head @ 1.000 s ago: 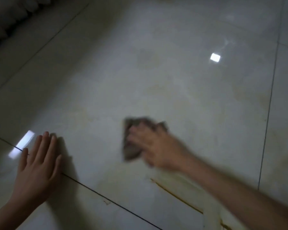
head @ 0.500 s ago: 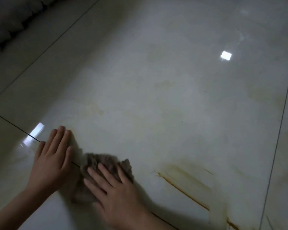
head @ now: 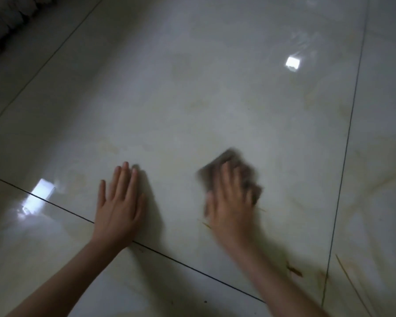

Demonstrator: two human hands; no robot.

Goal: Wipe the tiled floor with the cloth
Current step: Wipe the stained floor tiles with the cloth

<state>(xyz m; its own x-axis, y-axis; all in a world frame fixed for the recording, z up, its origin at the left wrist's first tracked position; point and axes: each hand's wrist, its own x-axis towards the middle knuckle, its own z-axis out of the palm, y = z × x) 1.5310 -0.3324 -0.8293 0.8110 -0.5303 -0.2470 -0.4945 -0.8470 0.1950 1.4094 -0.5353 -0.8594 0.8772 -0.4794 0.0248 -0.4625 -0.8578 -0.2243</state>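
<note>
A crumpled grey-brown cloth (head: 226, 165) lies on the glossy pale tiled floor (head: 192, 99), blurred by motion. My right hand (head: 231, 200) presses down on it with spread, nearly straight fingers; the cloth's near part is hidden under the palm. My left hand (head: 119, 202) lies flat on the floor to the left of the cloth, fingers straight and together, holding nothing, its wrist across a dark grout line (head: 55, 205).
Brownish-yellow streaks and small dirt marks (head: 294, 269) show on the tile near my right forearm. Faint yellowish stains spread over the large tile. A dark bumpy edge (head: 7, 24) runs along the top left corner. Grout lines bound the tile on the left, right and near sides.
My right hand has swept the cloth from beside the left hand to the right and farther away. The left hand stays flat on the floor.
</note>
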